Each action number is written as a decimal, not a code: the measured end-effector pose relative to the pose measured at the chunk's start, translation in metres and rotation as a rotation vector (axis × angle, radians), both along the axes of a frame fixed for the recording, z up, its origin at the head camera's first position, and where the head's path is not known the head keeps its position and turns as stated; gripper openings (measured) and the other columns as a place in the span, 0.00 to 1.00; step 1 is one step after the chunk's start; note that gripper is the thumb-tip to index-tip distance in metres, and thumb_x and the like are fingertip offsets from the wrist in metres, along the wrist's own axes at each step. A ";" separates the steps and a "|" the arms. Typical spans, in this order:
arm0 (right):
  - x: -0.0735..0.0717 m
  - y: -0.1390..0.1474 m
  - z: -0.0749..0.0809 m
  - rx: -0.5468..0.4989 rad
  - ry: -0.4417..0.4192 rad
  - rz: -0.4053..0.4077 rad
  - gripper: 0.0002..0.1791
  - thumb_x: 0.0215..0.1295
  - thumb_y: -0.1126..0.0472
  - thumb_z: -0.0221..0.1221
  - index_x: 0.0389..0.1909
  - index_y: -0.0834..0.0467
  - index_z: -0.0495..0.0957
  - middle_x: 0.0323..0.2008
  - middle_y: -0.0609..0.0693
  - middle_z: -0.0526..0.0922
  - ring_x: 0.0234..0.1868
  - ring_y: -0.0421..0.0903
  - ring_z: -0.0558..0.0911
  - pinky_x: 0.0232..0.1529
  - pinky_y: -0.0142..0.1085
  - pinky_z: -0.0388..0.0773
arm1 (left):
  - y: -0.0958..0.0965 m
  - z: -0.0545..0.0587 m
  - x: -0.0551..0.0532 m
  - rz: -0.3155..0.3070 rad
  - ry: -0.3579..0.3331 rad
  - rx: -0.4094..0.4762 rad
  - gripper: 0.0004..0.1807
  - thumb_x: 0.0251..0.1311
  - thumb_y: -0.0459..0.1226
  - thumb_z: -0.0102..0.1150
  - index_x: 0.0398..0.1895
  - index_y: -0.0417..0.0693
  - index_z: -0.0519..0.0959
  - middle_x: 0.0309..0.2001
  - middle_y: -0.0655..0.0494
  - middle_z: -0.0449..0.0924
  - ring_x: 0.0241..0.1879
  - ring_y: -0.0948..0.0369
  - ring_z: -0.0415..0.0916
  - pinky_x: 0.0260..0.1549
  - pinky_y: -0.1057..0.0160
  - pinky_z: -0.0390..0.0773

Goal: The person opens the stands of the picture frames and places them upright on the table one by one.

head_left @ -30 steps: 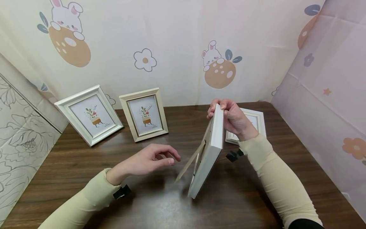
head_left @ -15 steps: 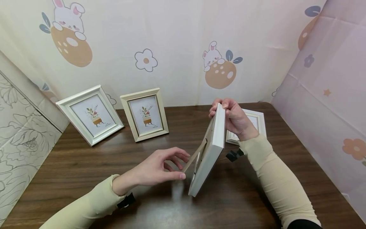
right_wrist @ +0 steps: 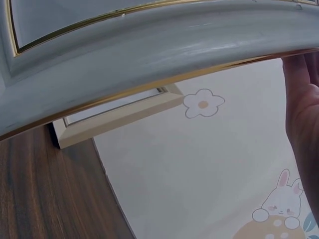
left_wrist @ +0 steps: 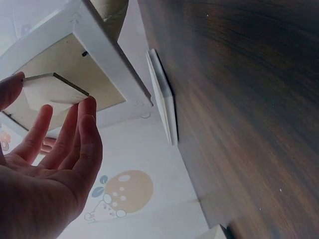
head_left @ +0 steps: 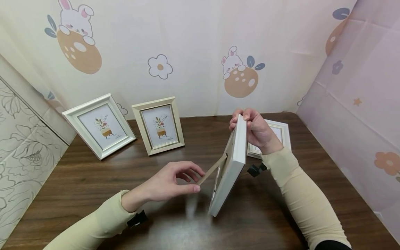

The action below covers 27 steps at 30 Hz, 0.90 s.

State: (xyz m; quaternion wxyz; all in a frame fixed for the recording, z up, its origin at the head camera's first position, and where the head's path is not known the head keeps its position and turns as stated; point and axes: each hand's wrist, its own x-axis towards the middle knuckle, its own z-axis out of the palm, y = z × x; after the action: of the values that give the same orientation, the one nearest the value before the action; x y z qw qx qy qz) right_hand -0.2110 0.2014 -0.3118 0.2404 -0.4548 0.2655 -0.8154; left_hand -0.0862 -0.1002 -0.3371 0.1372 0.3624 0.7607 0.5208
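My right hand [head_left: 257, 130] holds a white picture frame [head_left: 232, 166] by its upper edge, tilted above the table with its back toward the left. A flat beige stand leg [head_left: 214, 170] sticks out from that back. My left hand [head_left: 168, 182] pinches the free end of the leg between thumb and fingers. In the left wrist view, the thumb is at one edge of the stand leg [left_wrist: 50, 92] and fingertips are at the other. The right wrist view shows the frame's front moulding [right_wrist: 149, 59] with gold trim; much of the right hand [right_wrist: 304, 114] is cut off there.
A silvery white frame [head_left: 118, 147] and a beige frame [head_left: 140, 130] stand at the back left of the brown table [head_left: 175, 225]. Behind my right hand lies another white frame [head_left: 285, 133], partly hidden. A patterned curtain [head_left: 193, 69] hangs behind the table.
My left hand has moved right to the stand leg and taken hold of its end. The leg now stands out farther from the frame's back. My right hand has barely moved.
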 end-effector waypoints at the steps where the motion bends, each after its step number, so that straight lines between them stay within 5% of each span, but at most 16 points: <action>1: 0.000 0.000 0.000 0.003 0.000 0.005 0.07 0.64 0.70 0.62 0.41 0.64 0.85 0.46 0.58 0.81 0.49 0.52 0.81 0.57 0.42 0.75 | -0.001 0.000 -0.001 0.000 -0.001 0.001 0.15 0.61 0.40 0.69 0.50 0.52 0.81 0.43 0.55 0.83 0.44 0.56 0.82 0.44 0.57 0.82; 27: 0.001 0.001 -0.001 0.119 0.047 0.093 0.08 0.66 0.67 0.62 0.44 0.62 0.86 0.48 0.58 0.82 0.49 0.52 0.83 0.56 0.40 0.77 | -0.010 0.005 -0.010 0.050 0.079 -0.018 0.10 0.62 0.36 0.67 0.47 0.54 0.83 0.42 0.64 0.84 0.44 0.61 0.79 0.40 0.60 0.80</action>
State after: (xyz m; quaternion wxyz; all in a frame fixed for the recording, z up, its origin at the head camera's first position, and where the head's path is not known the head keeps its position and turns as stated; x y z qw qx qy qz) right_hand -0.2105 0.2025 -0.3131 0.2984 -0.4705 0.2979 -0.7751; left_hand -0.0960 -0.1098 -0.3320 0.0972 0.3624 0.7790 0.5024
